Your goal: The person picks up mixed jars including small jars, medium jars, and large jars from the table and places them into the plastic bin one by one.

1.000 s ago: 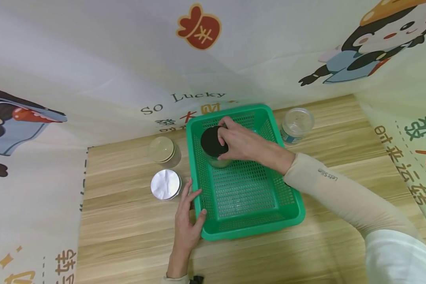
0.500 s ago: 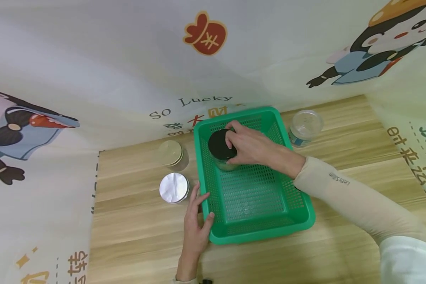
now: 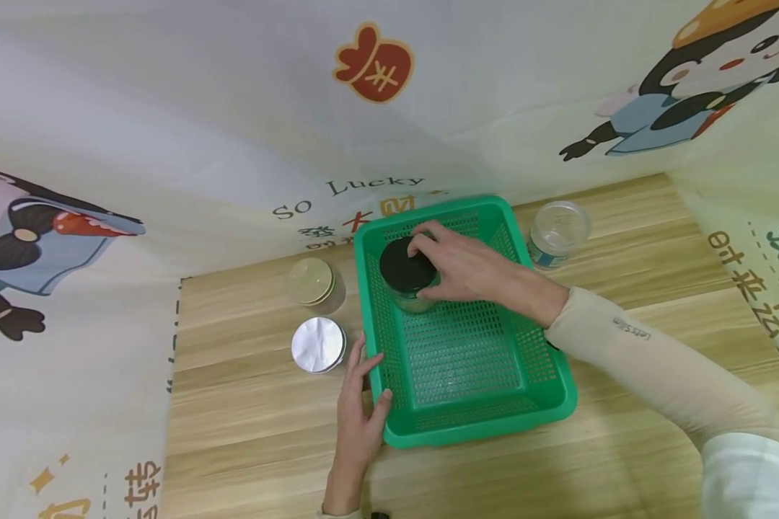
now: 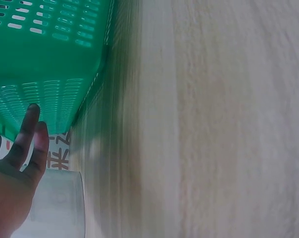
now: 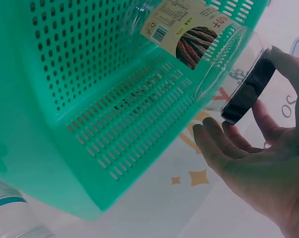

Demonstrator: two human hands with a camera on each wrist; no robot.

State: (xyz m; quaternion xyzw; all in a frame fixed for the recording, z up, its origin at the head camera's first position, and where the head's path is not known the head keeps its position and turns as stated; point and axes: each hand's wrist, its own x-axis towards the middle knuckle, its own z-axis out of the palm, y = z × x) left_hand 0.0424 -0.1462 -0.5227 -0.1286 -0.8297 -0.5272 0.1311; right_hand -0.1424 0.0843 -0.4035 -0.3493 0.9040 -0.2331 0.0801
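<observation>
- Head view: a green plastic basket (image 3: 464, 360), rectangular with rounded corners and slotted mesh walls, sits on a wood-grain table (image 3: 253, 425).
- A clear, smooth-walled jar (image 3: 412, 277) stands upright inside it, towards the far left corner; whether its base touches the floor cannot be told.
- The right hand (image 3: 464, 267) grips the jar's flat, round black lid (image 5: 248, 89), thumb and fingers curled at its edge.
- A glossy printed label (image 5: 186, 34) wraps the jar's wall.
- The left hand (image 3: 359, 425) is spread wide, its extended fingers touching the basket's left rim.
- Just beside that hand is a round container with a wrinkled silver top (image 3: 318, 344); beyond it, a tan-topped one (image 3: 311, 280).
- Near the basket's right wall stands a clear cylindrical tub (image 3: 560, 229) with a blue label.
- A creased, pale printed cloth (image 3: 247, 94) hangs behind.
</observation>
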